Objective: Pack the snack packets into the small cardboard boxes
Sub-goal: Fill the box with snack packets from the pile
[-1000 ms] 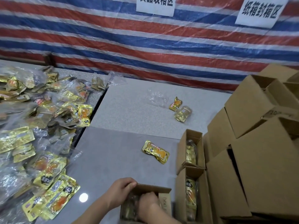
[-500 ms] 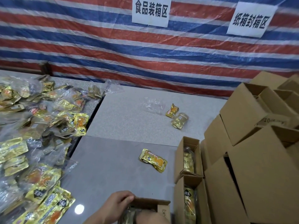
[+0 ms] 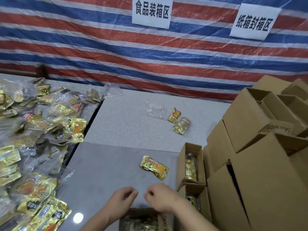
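Both hands hover just above the open small box at the near edge of the table, left hand and right hand side by side, fingers curled, gripping nothing. A gold snack packet lies just beyond the fingers; two filled boxes stand right of them, the packet heap far left.

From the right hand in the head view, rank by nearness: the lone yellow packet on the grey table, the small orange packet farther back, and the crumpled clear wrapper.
1. Lone yellow packet, just ahead of the right hand.
2. Small orange packet, far, mid-table.
3. Clear wrapper, farthest, left of it.
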Demonstrator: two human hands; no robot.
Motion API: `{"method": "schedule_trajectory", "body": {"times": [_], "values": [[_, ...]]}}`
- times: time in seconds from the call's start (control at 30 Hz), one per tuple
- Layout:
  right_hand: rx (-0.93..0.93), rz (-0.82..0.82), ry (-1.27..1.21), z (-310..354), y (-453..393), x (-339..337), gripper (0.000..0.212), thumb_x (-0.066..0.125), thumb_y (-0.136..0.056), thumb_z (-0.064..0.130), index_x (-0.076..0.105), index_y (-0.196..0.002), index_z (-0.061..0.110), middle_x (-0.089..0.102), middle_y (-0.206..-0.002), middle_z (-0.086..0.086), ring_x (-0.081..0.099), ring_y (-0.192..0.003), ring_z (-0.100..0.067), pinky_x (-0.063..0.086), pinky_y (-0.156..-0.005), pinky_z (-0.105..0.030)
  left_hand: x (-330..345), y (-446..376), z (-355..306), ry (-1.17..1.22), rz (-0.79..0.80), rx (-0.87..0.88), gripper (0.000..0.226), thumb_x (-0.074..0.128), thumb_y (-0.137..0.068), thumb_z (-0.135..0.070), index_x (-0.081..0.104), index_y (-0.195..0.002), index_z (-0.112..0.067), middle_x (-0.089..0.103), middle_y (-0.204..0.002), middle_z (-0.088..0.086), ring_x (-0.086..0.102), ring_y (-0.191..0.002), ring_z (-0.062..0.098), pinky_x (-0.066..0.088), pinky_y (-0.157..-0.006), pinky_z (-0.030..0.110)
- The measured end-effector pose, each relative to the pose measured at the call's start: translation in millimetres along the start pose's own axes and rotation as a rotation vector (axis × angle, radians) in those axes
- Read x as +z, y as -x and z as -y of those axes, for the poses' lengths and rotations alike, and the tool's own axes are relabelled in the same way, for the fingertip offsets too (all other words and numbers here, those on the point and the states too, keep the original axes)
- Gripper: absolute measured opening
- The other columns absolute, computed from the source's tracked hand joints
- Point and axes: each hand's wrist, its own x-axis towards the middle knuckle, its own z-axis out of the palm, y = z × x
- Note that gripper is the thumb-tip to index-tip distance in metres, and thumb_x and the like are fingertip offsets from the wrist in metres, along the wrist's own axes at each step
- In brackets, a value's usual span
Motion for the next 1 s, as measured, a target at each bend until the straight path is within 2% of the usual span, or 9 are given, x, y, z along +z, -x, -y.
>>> {"method": "schedule_trajectory", "body": {"times": [0.1, 0.27, 0.33, 0.43, 0.57, 0.67, 0.77, 0.93, 1.0], "values": [[0.089, -0.241, -0.151, -15, -14, -25, 0.029, 0.044, -0.098, 0.034, 0.055, -0.075, 0.019, 0.058, -0.074, 0.001, 0.054, -0.068, -0.017, 0.041, -0.061, -0.032, -1, -30, -24, -0.02, -0.075, 0.027, 0.024, 0.054, -0.1, -0.023, 0.065, -0.079, -0.026, 0.069, -0.079, -0.004, 0.061, -0.077, 0.007, 0.047, -0.075, 0.024], [0.279, -0.561, -0.504, -40, -48, -54, 0.009, 0.053, -0.095, 0.025, 0.059, -0.099, 0.02, 0.064, -0.103, 0.0, 0.059, -0.095, -0.018, 0.047, -0.081, -0.03, 1, -106, -74, -0.131, -0.074, 0.088, 0.024, 0.051, -0.099, -0.022, 0.059, -0.076, -0.027, 0.059, -0.071, -0.008, 0.053, -0.07, 0.01, 0.042, -0.068, 0.026], [0.326, -0.662, -0.677, -46, -63, -76, 0.013, 0.053, -0.095, 0.019, 0.058, -0.107, 0.019, 0.062, -0.108, 0.001, 0.056, -0.097, -0.016, 0.042, -0.082, -0.028, 5, -142, -90, -0.171, -0.08, 0.07, 0.017, 0.05, -0.097, -0.023, 0.065, -0.089, -0.021, 0.067, -0.086, -0.005, 0.061, -0.084, 0.015, 0.046, -0.076, 0.027], [0.369, -0.75, -0.826, -59, -83, -107, 0.022, 0.053, -0.095, 0.017, 0.056, -0.117, 0.016, 0.058, -0.104, 0.004, 0.054, -0.095, -0.015, 0.039, -0.081, -0.026, 17, -199, -109, -0.276, -0.076, 0.081, 0.026, 0.048, -0.098, -0.028, 0.064, -0.114, -0.014, 0.068, -0.114, 0.005, 0.062, -0.103, 0.023, 0.048, -0.088, 0.031], [0.44, -0.857, -1.026, -84, -108, -132, 0.019, 0.054, -0.095, 0.017, 0.054, -0.114, 0.018, 0.055, -0.096, 0.01, 0.053, -0.082, -0.007, 0.038, -0.061, -0.023, 46, -281, -131, -0.367, -0.048, 0.101, 0.054, 0.049, -0.097, -0.047, 0.051, -0.136, -0.009, 0.058, -0.134, 0.011, 0.056, -0.12, 0.026, 0.044, -0.096, 0.033], [0.524, -0.936, -1.168, -101, -131, -147, 0.014, 0.053, -0.095, 0.02, 0.056, -0.109, 0.018, 0.059, -0.099, 0.005, 0.054, -0.083, -0.012, 0.036, -0.058, -0.023, 74, -339, -141, -0.401, -0.001, 0.07, 0.069, 0.05, -0.093, -0.058, 0.044, -0.141, -0.009, 0.054, -0.136, 0.014, 0.054, -0.122, 0.029, 0.045, -0.098, 0.037], [0.582, -1.065, -1.336, -108, -155, -165, 0.006, 0.053, -0.093, 0.018, 0.058, -0.092, 0.02, 0.062, -0.09, 0.002, 0.053, -0.074, -0.012, 0.037, -0.056, -0.027, 93, -386, -147, -0.44, -0.021, 0.061, 0.073, 0.053, -0.09, -0.06, 0.039, -0.141, -0.01, 0.054, -0.13, 0.015, 0.054, -0.119, 0.031, 0.047, -0.096, 0.042], [0.63, -1.248, -1.399, -128, -195, -182, 0.013, 0.051, -0.094, 0.017, 0.064, -0.096, 0.015, 0.065, -0.091, -0.001, 0.053, -0.073, -0.012, 0.039, -0.058, -0.025, 120, -469, -156, -0.524, -0.112, 0.036, 0.073, 0.057, -0.087, -0.058, 0.036, -0.138, -0.011, 0.053, -0.13, 0.013, 0.051, -0.12, 0.03, 0.046, -0.093, 0.039], [0.683, -1.219, -1.413, -133, -197, -181, 0.013, 0.052, -0.094, 0.017, 0.064, -0.096, 0.013, 0.065, -0.092, -0.004, 0.052, -0.072, -0.015, 0.039, -0.059, -0.026, 119, -476, -157, -0.59, -0.127, 0.025, 0.075, 0.058, -0.087, -0.059, 0.034, -0.14, -0.012, 0.052, -0.132, 0.011, 0.05, -0.123, 0.028, 0.044, -0.094, 0.039]]}}
